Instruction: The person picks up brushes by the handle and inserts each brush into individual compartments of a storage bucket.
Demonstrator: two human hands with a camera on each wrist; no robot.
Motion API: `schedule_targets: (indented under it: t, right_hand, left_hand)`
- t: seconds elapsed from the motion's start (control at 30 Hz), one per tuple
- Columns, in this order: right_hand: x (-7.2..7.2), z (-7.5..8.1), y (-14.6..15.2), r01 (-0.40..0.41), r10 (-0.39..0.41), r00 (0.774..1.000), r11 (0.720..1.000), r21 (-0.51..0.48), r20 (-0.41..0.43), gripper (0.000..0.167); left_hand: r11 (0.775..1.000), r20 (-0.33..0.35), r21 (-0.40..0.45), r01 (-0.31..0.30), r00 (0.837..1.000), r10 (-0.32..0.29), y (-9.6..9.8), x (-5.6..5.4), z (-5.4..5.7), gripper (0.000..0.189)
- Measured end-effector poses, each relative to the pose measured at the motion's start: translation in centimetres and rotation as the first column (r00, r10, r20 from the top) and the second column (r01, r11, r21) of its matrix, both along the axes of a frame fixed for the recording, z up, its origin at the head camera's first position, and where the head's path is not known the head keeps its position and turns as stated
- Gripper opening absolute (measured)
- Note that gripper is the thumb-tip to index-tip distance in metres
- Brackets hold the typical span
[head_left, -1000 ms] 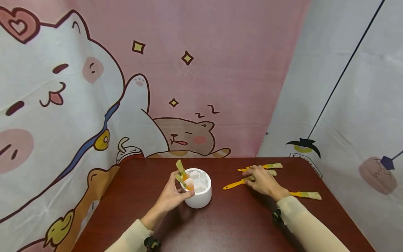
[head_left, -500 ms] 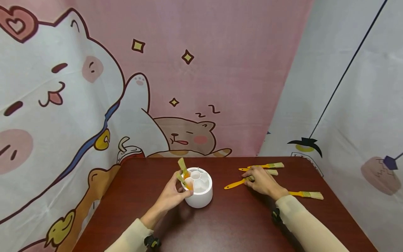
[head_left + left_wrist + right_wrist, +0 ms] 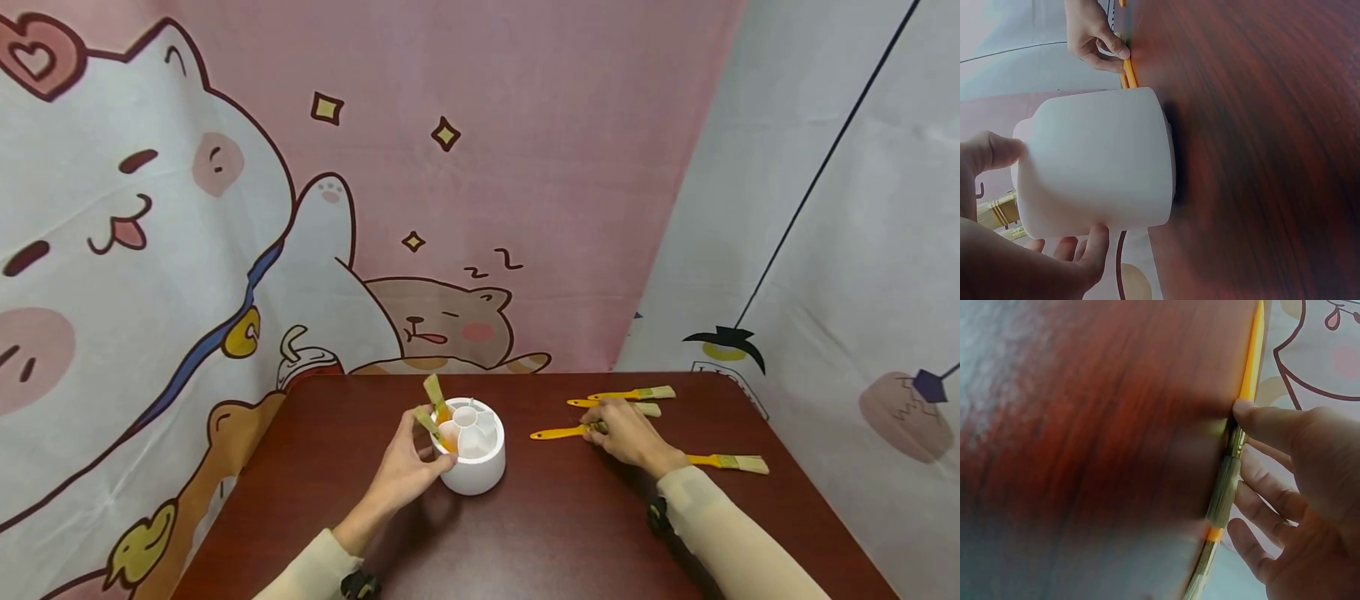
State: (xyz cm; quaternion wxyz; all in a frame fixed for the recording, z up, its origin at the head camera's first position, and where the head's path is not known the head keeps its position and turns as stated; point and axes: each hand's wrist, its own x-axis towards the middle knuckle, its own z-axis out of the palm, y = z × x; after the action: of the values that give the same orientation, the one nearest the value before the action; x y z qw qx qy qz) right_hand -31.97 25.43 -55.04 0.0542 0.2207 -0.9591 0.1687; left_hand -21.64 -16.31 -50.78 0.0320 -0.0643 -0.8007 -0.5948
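My left hand [image 3: 405, 458] grips the white round divided organizer [image 3: 480, 473], thumb on the near rim and fingers around its left side. In its left compartments stand two paintbrushes, bristles up; the rear one [image 3: 432, 390] leans left. My right hand [image 3: 626, 433] pinches a yellow-handled paintbrush [image 3: 558, 433] near its metal band, thumb and fingertip on the handle in the right wrist view [image 3: 1250, 375]. That brush lies at or just above the table, its handle pointing left and its pale bristles [image 3: 1225, 490] partly beneath the fingers.
Two more paintbrushes [image 3: 652, 392] lie behind my right hand, close together. Another paintbrush [image 3: 738, 463] lies to the right, its handle partly hidden by the wrist. The dark red table [image 3: 510, 550] ends at a cartoon-printed cloth [image 3: 570, 208].
The handle end of the brush in my right hand has swung slightly away from me, so the brush lies more level across the view. My left hand keeps its hold on the organizer.
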Motion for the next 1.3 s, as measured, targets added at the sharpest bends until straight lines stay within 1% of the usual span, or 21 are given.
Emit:
schedule_targets:
  t: [0.17,0.43,0.77,1.07,1.3]
  right_hand:
    - [0.0,0.0,0.1,0.024,-0.024,1.000,1.000,-0.008,0.015,0.019]
    - [0.0,-0.4,0.2,0.072,-0.069,0.995,0.996,-0.049,0.069,0.017]
    - [0.3,-0.5,0.3,0.061,-0.056,0.997,0.995,-0.078,0.056,0.017]
    - [0.8,-0.7,0.4,0.059,-0.051,0.995,0.993,-0.103,0.083,0.018]
    - [1.0,-0.6,0.5,0.058,-0.050,0.996,0.992,-0.109,0.079,0.018]
  left_hand:
    - [1.000,0.009,-0.016,-0.007,1.000,0.007,0.0,0.1,0.2,0.086]
    - [1.000,0.017,-0.026,-0.003,1.000,0.004,0.2,0.2,0.2,0.087]
    - [1.000,0.014,-0.022,-0.006,1.000,0.006,0.3,0.3,0.2,0.087]
    - [1.000,0.012,-0.008,0.005,1.000,-0.005,0.3,0.3,0.0,0.088]
    - [1.000,0.013,-0.013,0.009,1.000,-0.009,0.3,0.4,0.2,0.089]
